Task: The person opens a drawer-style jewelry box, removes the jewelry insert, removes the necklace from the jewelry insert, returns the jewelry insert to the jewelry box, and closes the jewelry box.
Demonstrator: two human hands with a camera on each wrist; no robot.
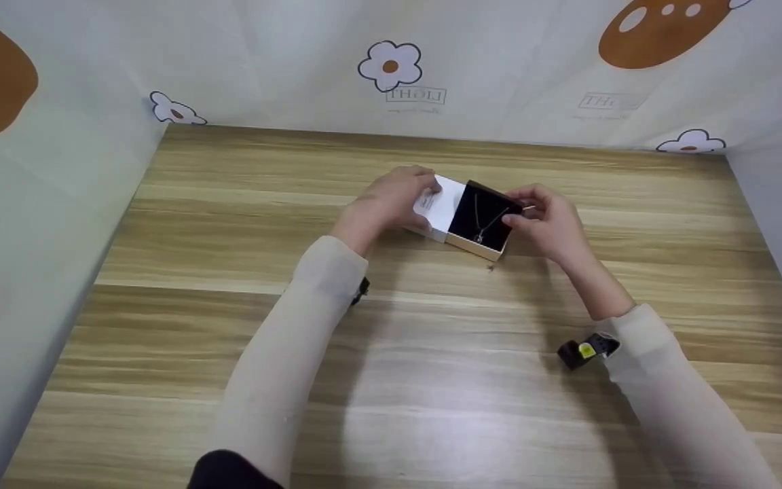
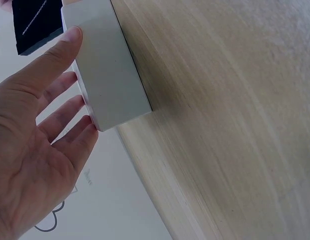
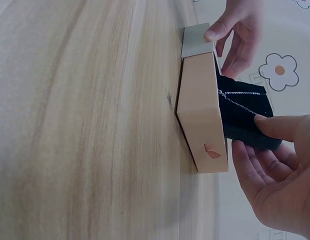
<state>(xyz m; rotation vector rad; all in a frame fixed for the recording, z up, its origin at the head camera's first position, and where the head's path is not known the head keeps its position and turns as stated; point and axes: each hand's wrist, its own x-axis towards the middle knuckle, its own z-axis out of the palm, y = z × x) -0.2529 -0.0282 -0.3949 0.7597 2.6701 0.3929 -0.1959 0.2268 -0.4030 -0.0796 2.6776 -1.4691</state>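
Observation:
A small jewellery box lies on the wooden table, its peach drawer (image 3: pixel 200 100) pulled partway out of a white sleeve (image 1: pixel 451 204). My left hand (image 1: pixel 398 197) grips the sleeve, thumb on the near side and fingers across the top and far edge. At the drawer's right end, my right hand (image 1: pixel 547 221) pinches a black foam pad (image 3: pixel 245 112), thumb above and fingers below. The pad's right side is tilted up out of the drawer. A thin silver necklace (image 3: pixel 240 93) with a small pendant (image 1: pixel 479 238) lies on the pad. A ribbon tab (image 3: pixel 211 152) shows on the drawer's end.
Beside the box's near edge is a small dark mark (image 1: pixel 491 267) on the wooden table (image 1: pixel 228 339). A patterned white cloth (image 1: pixel 282 75) closes off the back and both sides. Black wrist cameras (image 1: pixel 584 350) sit at my cuffs.

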